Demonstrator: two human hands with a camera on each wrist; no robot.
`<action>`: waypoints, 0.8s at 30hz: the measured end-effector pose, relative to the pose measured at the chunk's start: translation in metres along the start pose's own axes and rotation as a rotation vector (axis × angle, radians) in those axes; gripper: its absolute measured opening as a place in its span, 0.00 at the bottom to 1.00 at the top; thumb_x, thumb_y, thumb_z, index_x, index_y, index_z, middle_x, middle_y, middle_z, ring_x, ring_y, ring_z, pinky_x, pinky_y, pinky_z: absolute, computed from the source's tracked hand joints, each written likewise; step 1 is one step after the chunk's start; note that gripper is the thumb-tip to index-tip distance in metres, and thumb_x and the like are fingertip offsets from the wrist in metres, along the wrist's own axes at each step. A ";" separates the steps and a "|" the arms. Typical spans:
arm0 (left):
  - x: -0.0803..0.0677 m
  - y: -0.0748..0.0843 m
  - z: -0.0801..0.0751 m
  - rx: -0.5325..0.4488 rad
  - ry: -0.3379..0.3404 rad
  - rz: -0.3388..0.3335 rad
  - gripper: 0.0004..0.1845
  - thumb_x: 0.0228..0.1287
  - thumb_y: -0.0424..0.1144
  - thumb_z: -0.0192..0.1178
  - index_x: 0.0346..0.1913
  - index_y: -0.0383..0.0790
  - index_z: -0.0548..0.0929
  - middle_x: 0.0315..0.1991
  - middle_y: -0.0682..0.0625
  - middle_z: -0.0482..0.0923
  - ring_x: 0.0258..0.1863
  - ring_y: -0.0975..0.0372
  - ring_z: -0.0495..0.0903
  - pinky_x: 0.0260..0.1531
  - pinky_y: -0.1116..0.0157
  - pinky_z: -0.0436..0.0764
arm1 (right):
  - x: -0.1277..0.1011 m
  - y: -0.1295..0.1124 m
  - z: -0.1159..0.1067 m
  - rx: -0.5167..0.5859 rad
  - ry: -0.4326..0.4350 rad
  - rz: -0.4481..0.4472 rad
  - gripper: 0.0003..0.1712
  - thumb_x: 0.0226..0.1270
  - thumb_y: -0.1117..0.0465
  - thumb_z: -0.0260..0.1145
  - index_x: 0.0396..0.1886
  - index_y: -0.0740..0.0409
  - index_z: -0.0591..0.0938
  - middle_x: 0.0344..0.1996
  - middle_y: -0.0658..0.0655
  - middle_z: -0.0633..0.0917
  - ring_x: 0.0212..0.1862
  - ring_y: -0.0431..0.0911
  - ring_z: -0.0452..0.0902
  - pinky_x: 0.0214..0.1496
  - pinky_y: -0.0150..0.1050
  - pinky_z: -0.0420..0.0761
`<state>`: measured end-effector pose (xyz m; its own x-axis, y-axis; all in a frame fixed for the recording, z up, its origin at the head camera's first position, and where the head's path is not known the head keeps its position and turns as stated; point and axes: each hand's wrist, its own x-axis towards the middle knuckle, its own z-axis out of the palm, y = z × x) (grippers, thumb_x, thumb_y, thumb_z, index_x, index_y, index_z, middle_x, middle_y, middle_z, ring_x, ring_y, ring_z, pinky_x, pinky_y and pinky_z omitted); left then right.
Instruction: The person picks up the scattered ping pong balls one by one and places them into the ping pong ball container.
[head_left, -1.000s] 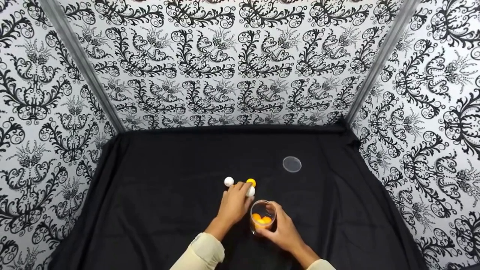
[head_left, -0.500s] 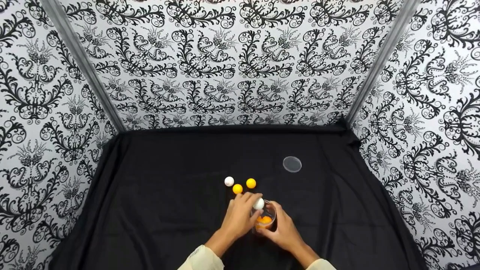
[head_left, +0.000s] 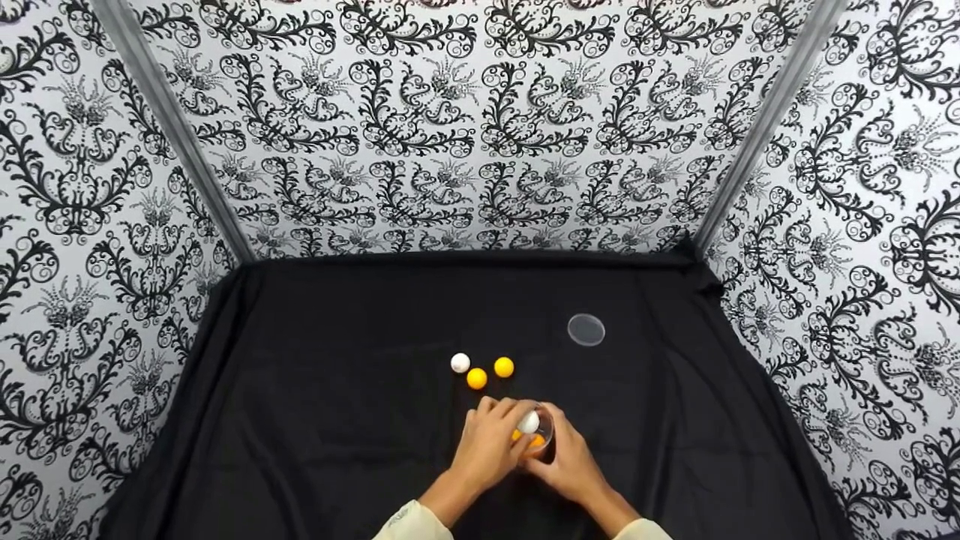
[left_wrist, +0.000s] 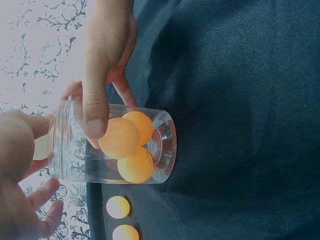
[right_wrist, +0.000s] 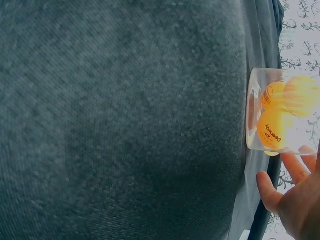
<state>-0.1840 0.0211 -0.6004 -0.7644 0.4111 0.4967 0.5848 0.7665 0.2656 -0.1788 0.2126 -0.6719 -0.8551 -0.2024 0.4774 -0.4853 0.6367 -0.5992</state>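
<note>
My left hand (head_left: pixel 484 442) pinches a white ping-pong ball (head_left: pixel 528 422) at the mouth of a clear plastic jar (left_wrist: pixel 167 147). In the left wrist view the fingers partly hide this ball. My right hand (head_left: pixel 571 459) grips the jar from its right side, thumb along the near wall. Three orange ping-pong balls (left_wrist: pixel 120 138) show through the jar's wall, lying at its bottom; the right wrist view shows printing on one orange ball (right_wrist: pixel 272 130). The jar stands upright on the black cloth.
Beyond the hands, a loose white ball (head_left: pixel 460 363) and two orange balls, a nearer one (head_left: pixel 477 379) and one to its right (head_left: pixel 504 367), lie on the black cloth (head_left: pixel 337 390). A clear round lid (head_left: pixel 586 330) lies farther right. Patterned panels (head_left: pixel 450 135) rise behind the table.
The left hand has carried the white ball from beside the loose balls to the jar's mouth, uncovering an orange ball on the cloth. The right hand keeps its grip on the jar.
</note>
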 end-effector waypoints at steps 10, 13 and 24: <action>-0.001 0.000 0.003 -0.009 0.005 -0.008 0.27 0.60 0.52 0.72 0.63 0.58 0.81 0.50 0.60 0.83 0.43 0.61 0.74 0.36 0.63 0.71 | 0.000 0.000 0.000 0.003 -0.003 -0.003 0.52 0.53 0.43 0.81 0.73 0.54 0.66 0.61 0.54 0.81 0.59 0.47 0.81 0.60 0.45 0.82; -0.001 0.000 0.002 -0.018 0.016 -0.007 0.27 0.59 0.52 0.72 0.63 0.57 0.81 0.50 0.60 0.83 0.43 0.61 0.74 0.36 0.64 0.71 | 0.000 0.001 0.001 -0.008 0.009 -0.022 0.51 0.54 0.42 0.80 0.72 0.54 0.66 0.61 0.54 0.81 0.58 0.47 0.82 0.58 0.45 0.82; -0.001 -0.001 0.003 -0.028 0.016 -0.017 0.27 0.59 0.52 0.72 0.63 0.57 0.81 0.49 0.60 0.83 0.43 0.61 0.74 0.36 0.64 0.71 | -0.001 0.000 0.002 -0.009 0.033 -0.009 0.52 0.51 0.44 0.82 0.72 0.52 0.67 0.61 0.54 0.81 0.58 0.45 0.82 0.58 0.41 0.82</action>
<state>-0.1848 0.0219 -0.6038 -0.7698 0.3904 0.5049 0.5796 0.7590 0.2967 -0.1788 0.2111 -0.6740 -0.8442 -0.1837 0.5036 -0.4910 0.6419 -0.5890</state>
